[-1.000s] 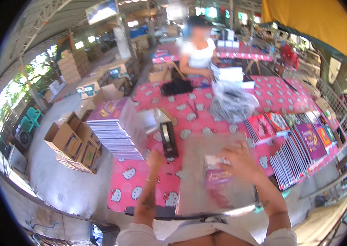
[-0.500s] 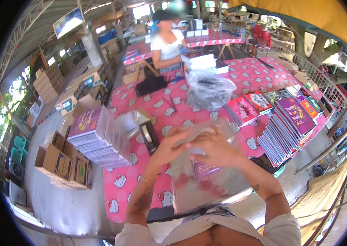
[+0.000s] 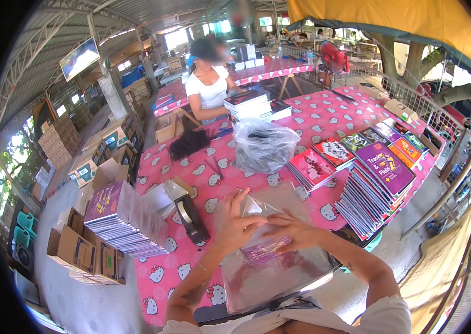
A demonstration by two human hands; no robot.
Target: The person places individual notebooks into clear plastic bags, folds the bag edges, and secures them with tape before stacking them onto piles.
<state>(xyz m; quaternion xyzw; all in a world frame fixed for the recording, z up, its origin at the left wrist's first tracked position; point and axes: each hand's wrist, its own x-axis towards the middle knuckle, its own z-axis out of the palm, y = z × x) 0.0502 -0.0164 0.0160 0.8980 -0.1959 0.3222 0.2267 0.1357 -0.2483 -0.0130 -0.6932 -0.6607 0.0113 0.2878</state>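
Observation:
My left hand (image 3: 234, 221) and my right hand (image 3: 294, 229) meet at the top of a clear plastic bag (image 3: 271, 273) with a purple booklet (image 3: 265, 251) inside it. Both hands pinch the bag's upper edge, fingertips almost touching. The bag hangs down toward my chest over the near edge of the pink patterned table (image 3: 324, 119). A black tape dispenser (image 3: 190, 216) stands just left of my left hand.
A stack of bagged booklets (image 3: 127, 222) lies at the left, open cardboard boxes (image 3: 79, 253) beside it. Fanned piles of colourful booklets (image 3: 377, 178) fill the right. A crumpled bundle of clear bags (image 3: 263, 145) sits mid-table. A person in a white top (image 3: 208, 89) sits across the table.
My hands have come together and risen to the top of the clear bag with the booklet now inside. My head has tilted up, showing more of the far table.

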